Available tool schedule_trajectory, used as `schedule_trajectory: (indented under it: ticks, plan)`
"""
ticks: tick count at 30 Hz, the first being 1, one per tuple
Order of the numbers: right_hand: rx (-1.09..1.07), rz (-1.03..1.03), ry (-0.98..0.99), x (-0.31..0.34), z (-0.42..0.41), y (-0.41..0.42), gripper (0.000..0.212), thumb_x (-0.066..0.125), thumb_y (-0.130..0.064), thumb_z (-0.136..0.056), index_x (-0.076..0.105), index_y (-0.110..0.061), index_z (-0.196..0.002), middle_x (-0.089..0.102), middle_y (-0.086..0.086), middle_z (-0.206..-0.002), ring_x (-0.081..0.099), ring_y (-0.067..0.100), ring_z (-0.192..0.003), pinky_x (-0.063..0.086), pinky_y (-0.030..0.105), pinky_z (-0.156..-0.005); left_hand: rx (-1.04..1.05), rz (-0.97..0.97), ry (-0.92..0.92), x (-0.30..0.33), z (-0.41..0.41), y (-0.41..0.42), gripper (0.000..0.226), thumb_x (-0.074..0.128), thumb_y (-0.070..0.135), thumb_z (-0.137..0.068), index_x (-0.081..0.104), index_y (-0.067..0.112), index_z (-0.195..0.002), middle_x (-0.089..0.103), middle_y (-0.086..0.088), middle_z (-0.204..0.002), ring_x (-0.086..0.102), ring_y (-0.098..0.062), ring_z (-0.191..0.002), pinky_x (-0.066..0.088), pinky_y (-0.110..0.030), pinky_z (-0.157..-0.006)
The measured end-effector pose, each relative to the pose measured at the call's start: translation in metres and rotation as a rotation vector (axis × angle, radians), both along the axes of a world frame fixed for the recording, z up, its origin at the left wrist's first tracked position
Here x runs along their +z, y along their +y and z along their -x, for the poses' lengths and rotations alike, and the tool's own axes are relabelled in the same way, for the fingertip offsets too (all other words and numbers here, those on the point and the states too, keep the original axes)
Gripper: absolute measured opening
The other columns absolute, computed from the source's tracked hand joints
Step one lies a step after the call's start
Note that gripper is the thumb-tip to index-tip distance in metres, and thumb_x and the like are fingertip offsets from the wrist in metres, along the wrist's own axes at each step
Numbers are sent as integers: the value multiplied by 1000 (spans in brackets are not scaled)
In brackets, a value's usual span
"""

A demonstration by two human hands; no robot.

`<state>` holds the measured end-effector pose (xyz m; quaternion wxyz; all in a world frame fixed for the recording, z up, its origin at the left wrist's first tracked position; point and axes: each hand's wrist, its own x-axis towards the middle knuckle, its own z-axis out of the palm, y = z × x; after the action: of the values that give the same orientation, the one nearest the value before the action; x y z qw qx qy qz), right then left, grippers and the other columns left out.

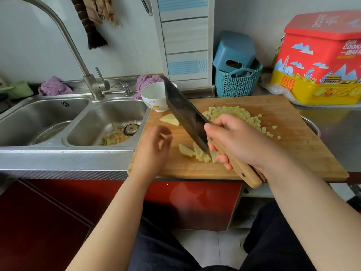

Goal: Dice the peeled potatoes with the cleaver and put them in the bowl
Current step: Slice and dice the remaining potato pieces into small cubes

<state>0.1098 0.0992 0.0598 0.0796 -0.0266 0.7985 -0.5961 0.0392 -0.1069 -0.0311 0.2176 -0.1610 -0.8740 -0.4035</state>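
Potatoes are partly done: a heap of small dice (234,114) lies at the far right of the cutting board (283,153), while cut strips (197,152) near the front edge and a larger slice (170,119) near the bowl (154,97) remain to be diced, and nothing can be seen in the bowl. The right hand (238,141) grips the wooden handle of the cleaver (185,114), whose blade is raised and tilted, its heel just over the strips. The left hand (156,147) hovers just left of the strips, fingers loosely curled, holding nothing.

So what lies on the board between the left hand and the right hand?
In the head view, a cluster of potato strips lies on the board between the left hand and right hand, with the cleaver blade's heel reaching down to them.
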Motion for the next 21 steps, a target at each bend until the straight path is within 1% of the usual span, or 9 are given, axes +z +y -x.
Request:
schedule_trajectory:
  ticks: [3, 7, 8, 10, 12, 15, 17, 19, 21]
  plan:
    - [9, -70, 45, -8, -10, -4, 15, 52, -36, -99, 51, -21, -101, 65, 3, -79, 53, 14, -49, 47, 30, -45, 106, -256, 269, 27, 0, 0, 32, 47, 2, -88, 49, 32, -100, 56, 3, -103, 57, -22, -98, 48, -36, -87]
    - [-1, -417, 213, -20, -23, -17, 16, 50, -49, -95, 47, -33, -97, 61, -6, -77, 55, 12, -54, 51, 36, -50, 17, -293, 240, 73, 1, 7, 40, 36, -3, -75, 58, 26, -92, 62, 0, -102, 57, -22, -100, 46, -34, -89]
    - [10, -506, 255, -21, -26, -20, 16, 48, -49, -96, 46, -33, -97, 56, -8, -71, 51, 8, -51, 44, 31, -47, -23, -204, 172, 84, 2, 9, 42, 37, -3, -75, 59, 29, -87, 62, 1, -101, 57, -19, -97, 45, -29, -86]
    - [47, -657, 322, -22, -33, -25, 16, 47, -47, -99, 45, -31, -102, 48, -12, -62, 45, 2, -45, 29, 17, -43, -107, 132, 4, 103, 6, 12, 43, 39, -7, -76, 62, 29, -79, 61, 4, -96, 54, -11, -91, 39, -14, -77]
    - [78, -746, 368, -23, -37, -30, 18, 47, -45, -100, 44, -30, -108, 47, -17, -65, 45, 0, -49, 27, 18, -43, -191, 489, -158, 114, 9, 17, 42, 39, -9, -79, 66, 24, -77, 59, 11, -91, 54, -8, -88, 37, -8, -71]
    - [81, -808, 435, -30, -41, -34, 23, 46, -46, -99, 43, -28, -113, 61, -15, -87, 59, 7, -71, 38, 26, -52, -289, 809, -344, 114, 12, 27, 48, 37, -8, -80, 67, 30, -78, 60, 17, -90, 58, -10, -93, 48, -25, -82]
    - [80, -832, 465, -35, -42, -35, 24, 46, -47, -99, 42, -28, -113, 65, -13, -94, 64, 11, -80, 39, 27, -54, -332, 901, -415, 106, 17, 30, 48, 38, -4, -81, 67, 33, -83, 60, 20, -91, 58, -9, -95, 50, -29, -83]
    - [82, -813, 445, -34, -43, -32, 24, 46, -46, -99, 43, -28, -114, 65, -13, -93, 64, 10, -80, 38, 26, -53, -316, 803, -337, 102, 21, 31, 42, 41, -2, -85, 69, 31, -89, 61, 20, -94, 58, -7, -95, 47, -22, -83]
    - [75, -774, 384, -28, -41, -24, 23, 47, -47, -99, 45, -29, -114, 61, -14, -83, 58, 4, -67, 35, 24, -49, -177, 448, -18, 101, 23, 28, 32, 46, 1, -89, 68, 22, -96, 62, 12, -99, 55, -3, -92, 41, -11, -80]
